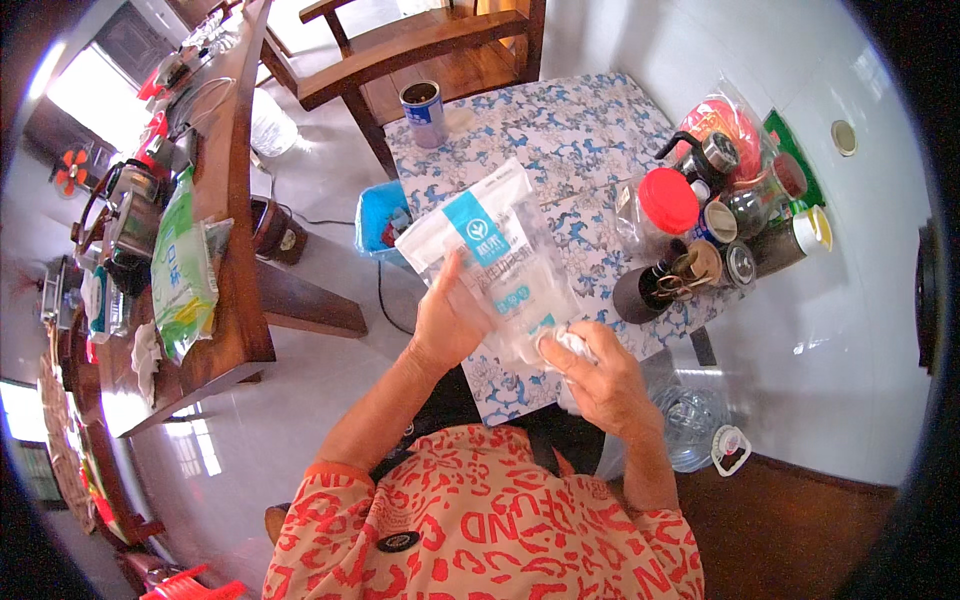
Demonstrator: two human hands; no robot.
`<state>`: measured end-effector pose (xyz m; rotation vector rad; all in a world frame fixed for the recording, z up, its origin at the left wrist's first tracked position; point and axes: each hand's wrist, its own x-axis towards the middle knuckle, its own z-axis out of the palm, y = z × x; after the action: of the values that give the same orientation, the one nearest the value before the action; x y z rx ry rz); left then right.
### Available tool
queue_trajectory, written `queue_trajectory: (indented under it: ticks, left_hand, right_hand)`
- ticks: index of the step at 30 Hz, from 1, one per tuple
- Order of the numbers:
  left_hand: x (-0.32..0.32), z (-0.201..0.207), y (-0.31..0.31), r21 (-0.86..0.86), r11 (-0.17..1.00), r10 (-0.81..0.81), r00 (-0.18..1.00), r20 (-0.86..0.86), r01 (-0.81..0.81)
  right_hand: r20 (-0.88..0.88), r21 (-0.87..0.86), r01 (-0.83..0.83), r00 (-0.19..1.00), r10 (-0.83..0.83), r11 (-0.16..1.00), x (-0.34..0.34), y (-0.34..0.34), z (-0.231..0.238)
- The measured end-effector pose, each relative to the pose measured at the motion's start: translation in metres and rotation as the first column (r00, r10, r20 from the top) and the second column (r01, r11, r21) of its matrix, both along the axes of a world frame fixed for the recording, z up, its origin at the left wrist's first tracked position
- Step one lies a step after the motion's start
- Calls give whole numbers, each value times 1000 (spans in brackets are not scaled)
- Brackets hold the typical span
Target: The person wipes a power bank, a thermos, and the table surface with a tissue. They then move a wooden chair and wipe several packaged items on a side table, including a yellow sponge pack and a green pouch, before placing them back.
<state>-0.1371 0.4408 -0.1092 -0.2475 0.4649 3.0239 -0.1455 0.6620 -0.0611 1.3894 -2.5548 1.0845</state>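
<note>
A clear plastic pouch (pixel 519 262) with a blue and white label is raised above the patterned table, tilted to the left. My left hand (pixel 447 318) grips it by its left side, thumb lying over the front. At the pouch's lower right corner, my right hand (pixel 605 388) is closed round a crumpled white cloth or tissue (pixel 566 346), pressed against the plastic. The fingers behind the pouch are hidden, and its contents are hard to make out.
Jars with a red lid (pixel 668 200), bottles and scissors (pixel 678 287) crowd the table's right side by the wall. A blue and white can (pixel 424 118) stands at the far left corner. Beyond are a wooden chair (pixel 430 50), a blue-lined bin (pixel 377 215) and a cluttered wooden table (pixel 245 330).
</note>
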Motion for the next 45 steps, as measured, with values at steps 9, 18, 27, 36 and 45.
queue_trajectory:
  ticks: [9, 18, 27, 36, 45]
  left_hand:
    - [22, 0, 9, -197, 952, -218, 971, 93, 233]
    - [30, -1, -26, -231, 958, -156, 984, 88, 172]
    - [24, -12, -45, -280, 924, -212, 958, 192, 260]
    - [25, 25, -52, -258, 926, -238, 957, 164, 274]
    - [57, 52, -86, -356, 918, -143, 983, 113, 174]
  right_hand:
    - [-234, -27, 83, 968, -87, 996, -21, -40, 2]
    - [695, -323, 393, 716, -66, 861, -59, -1, -9]
    - [914, -263, 326, 386, 126, 908, -55, -13, -28]
    - [943, -275, 397, 289, 165, 876, -47, -37, -36]
    - [927, -334, 177, 237, 290, 926, -41, -54, -51]
